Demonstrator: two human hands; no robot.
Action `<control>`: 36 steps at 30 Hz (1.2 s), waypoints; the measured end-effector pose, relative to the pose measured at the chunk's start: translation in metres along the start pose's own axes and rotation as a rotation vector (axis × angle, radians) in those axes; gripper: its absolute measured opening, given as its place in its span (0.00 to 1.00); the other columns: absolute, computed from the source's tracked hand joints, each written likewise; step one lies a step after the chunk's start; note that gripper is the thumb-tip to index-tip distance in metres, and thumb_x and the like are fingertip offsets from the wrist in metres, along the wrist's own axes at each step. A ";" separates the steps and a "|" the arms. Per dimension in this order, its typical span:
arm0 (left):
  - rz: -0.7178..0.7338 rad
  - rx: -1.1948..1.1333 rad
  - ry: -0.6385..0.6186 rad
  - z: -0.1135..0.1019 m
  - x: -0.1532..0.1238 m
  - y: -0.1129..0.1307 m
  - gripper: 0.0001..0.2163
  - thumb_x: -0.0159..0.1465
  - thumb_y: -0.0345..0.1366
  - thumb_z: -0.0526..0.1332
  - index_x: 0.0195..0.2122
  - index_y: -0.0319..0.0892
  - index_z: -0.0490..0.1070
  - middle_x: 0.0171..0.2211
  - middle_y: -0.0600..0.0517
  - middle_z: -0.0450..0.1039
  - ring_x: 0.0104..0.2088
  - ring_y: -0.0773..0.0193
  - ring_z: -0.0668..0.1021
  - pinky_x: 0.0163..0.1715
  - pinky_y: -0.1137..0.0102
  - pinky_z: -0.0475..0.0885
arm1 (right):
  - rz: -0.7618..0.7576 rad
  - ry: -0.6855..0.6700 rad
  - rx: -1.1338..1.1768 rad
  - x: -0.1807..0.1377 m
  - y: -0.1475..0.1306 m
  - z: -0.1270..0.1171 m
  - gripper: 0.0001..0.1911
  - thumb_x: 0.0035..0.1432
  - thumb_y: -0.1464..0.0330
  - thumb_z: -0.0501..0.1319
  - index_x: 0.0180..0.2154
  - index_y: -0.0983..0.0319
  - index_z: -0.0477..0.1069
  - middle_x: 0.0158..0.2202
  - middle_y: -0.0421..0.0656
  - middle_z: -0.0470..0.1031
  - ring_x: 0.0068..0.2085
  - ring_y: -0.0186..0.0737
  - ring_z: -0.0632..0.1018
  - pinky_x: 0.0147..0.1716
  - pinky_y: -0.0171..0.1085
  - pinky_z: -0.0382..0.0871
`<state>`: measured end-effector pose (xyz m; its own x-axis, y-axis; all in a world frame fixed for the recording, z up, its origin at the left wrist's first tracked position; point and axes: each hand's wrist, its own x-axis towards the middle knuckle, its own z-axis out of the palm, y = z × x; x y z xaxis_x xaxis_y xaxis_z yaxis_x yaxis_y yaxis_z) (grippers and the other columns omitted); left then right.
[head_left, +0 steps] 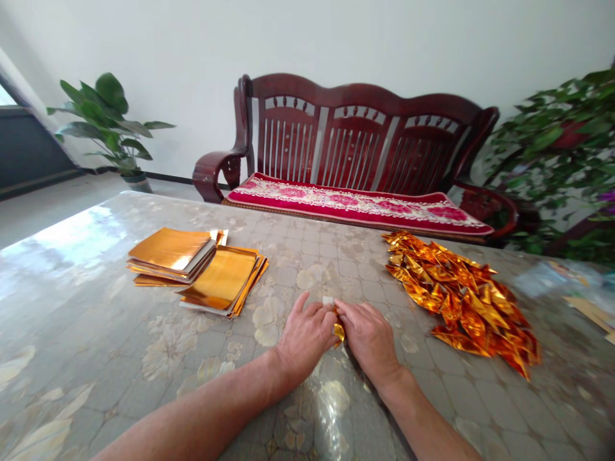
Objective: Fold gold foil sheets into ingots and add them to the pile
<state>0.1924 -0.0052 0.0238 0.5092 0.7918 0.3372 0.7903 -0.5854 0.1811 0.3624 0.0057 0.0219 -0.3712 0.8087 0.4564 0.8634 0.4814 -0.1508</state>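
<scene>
Between my two hands, low over the table, is a small piece of gold foil paper [339,333], partly rolled or folded. Its pale end shows beyond my fingertips, and most of it is covered by my fingers. My left hand [307,333] grips it from the left, with the index finger raised a little. From the right, my right hand [369,336] pinches the same paper with fingers pressed together. To the left lie two stacks of flat gold foil sheets, a farther stack [168,250] and a nearer stack [223,278]. A heap of folded gold foil pieces [461,301] spreads out on the right.
The table [120,358] has a clear, shiny cover over a floral tile pattern. Clear plastic wrapping [552,278] and a piece of cardboard [589,314] lie at the right edge. Behind stand a dark wooden bench [355,141] and potted plants on both sides.
</scene>
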 end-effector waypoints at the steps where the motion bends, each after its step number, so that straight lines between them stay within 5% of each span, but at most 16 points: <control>1: 0.001 0.003 -0.002 0.000 0.000 0.000 0.11 0.64 0.39 0.65 0.43 0.42 0.69 0.45 0.49 0.78 0.48 0.57 0.78 0.62 0.51 0.59 | -0.001 0.001 0.006 0.000 0.000 0.000 0.13 0.64 0.74 0.58 0.48 0.60 0.76 0.37 0.44 0.82 0.38 0.41 0.77 0.42 0.36 0.67; 12: 0.006 0.084 -0.002 -0.004 0.002 0.004 0.08 0.67 0.40 0.62 0.42 0.42 0.68 0.37 0.52 0.76 0.42 0.58 0.79 0.61 0.51 0.60 | 0.088 0.051 0.118 0.000 0.007 0.007 0.16 0.61 0.74 0.59 0.48 0.57 0.77 0.37 0.42 0.83 0.38 0.39 0.79 0.42 0.36 0.71; 19: 0.025 0.090 0.012 0.000 0.000 0.004 0.12 0.66 0.38 0.62 0.48 0.41 0.68 0.41 0.50 0.76 0.44 0.57 0.78 0.63 0.52 0.57 | 0.096 0.059 0.145 -0.001 0.008 0.009 0.15 0.63 0.73 0.57 0.47 0.59 0.78 0.37 0.43 0.83 0.37 0.40 0.80 0.41 0.37 0.73; 29: 0.040 0.131 0.018 0.005 0.001 0.003 0.14 0.66 0.41 0.63 0.49 0.38 0.71 0.40 0.49 0.74 0.43 0.57 0.77 0.60 0.54 0.61 | 0.141 -0.018 0.300 0.001 0.010 0.002 0.12 0.63 0.71 0.57 0.43 0.56 0.79 0.39 0.41 0.82 0.40 0.40 0.81 0.42 0.37 0.73; 36: 0.050 0.142 0.011 0.006 0.001 0.004 0.11 0.65 0.40 0.64 0.44 0.38 0.73 0.38 0.49 0.75 0.42 0.57 0.77 0.59 0.55 0.62 | 0.134 -0.083 0.295 0.007 0.012 0.004 0.20 0.65 0.75 0.49 0.49 0.59 0.76 0.40 0.44 0.78 0.42 0.39 0.79 0.42 0.35 0.72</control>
<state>0.1979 -0.0052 0.0197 0.5459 0.7601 0.3525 0.8049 -0.5926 0.0313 0.3683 0.0185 0.0202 -0.2978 0.8904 0.3442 0.7746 0.4361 -0.4580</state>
